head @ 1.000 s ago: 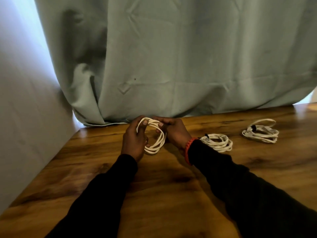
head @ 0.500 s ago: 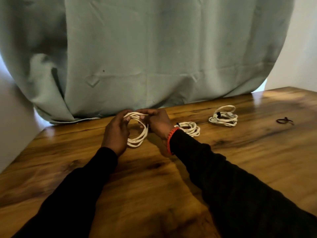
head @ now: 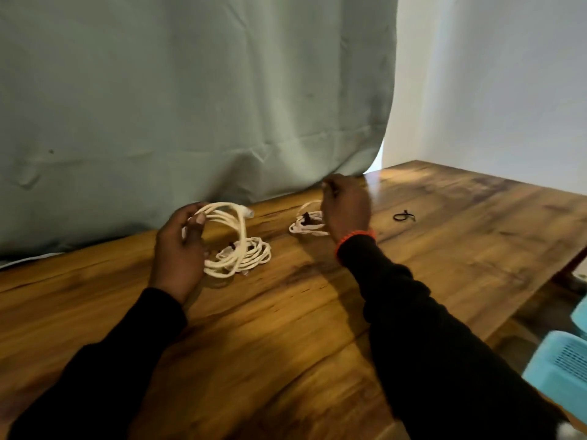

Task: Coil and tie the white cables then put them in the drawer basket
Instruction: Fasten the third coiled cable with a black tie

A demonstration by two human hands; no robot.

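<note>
Black tie [head: 403, 216] lies beyond tied coil [head: 306, 224], near curtain [head: 190, 100].

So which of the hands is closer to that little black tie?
Right. The right hand hovers just left of the black tie on the table; the left hand holds a white cable coil much farther left.

Your right hand [head: 346, 208] covers the near side of the far tied coil [head: 305, 223], and its fingertips are turned away, so you cannot tell whether they pinch anything. The blue basket [head: 559, 366] is blurred and cut off by the right edge. Your left hand [head: 178, 249] hides part of the held coil [head: 228, 236].
</note>
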